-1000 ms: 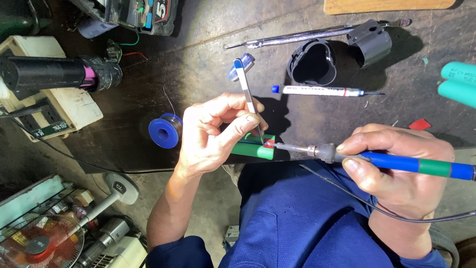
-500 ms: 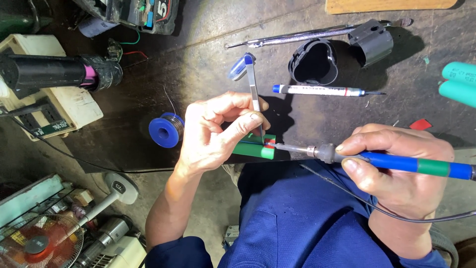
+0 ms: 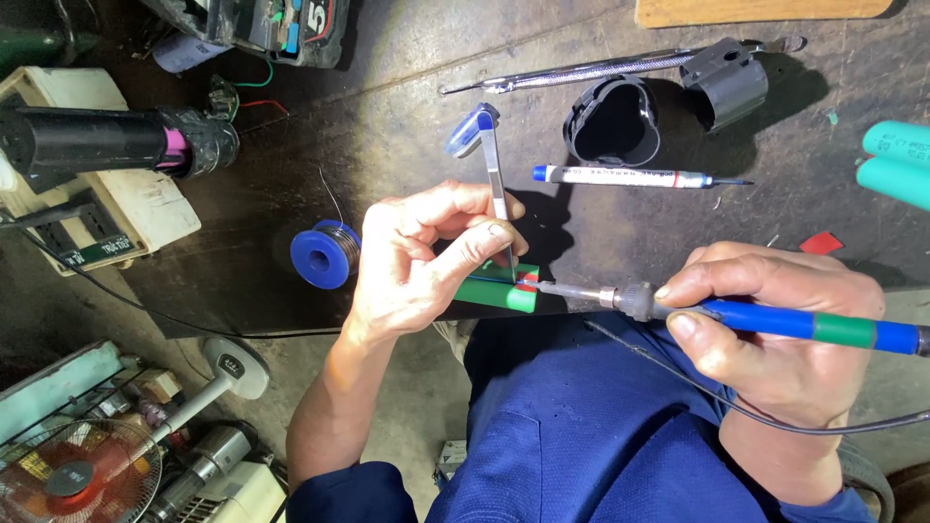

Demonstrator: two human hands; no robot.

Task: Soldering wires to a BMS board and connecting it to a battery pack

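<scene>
left hand [image 3: 426, 257]: fingers are pinched on the tweezers [image 3: 496, 184]; thumb and forefinger are pressed together around the metal shaft, and the tips are held down on the end of the green cell [image 3: 499, 289].
right hand [image 3: 775, 329]: fingers are closed around the blue handle of the soldering iron [image 3: 736, 315] in a pen-like grip; the iron is held level, with its tip just beside or touching the red end cap of the cell.
green cell: laid at the near edge of the dark bench [image 3: 387, 145], partly covered by the left hand, directly above the blue trouser leg [image 3: 581, 436].
nearby items: a blue spool of solder wire [image 3: 325, 254] is placed left of the hand; a white pen-shaped tool [image 3: 630, 176] and a black holder [image 3: 610, 121] are set behind; two teal cells [image 3: 896, 160] lie at the right edge.
risk, heat: the cell could be overheated if the tip is kept on the cap too long.
risk, short: the terminal could be bridged to the casing by the metal tweezers.
risk, burn: the left fingertips are close to the hot tip and could be burned by a slip.
risk, fall: the cell could roll off the bench edge onto the lap if the grip is loosened.
</scene>
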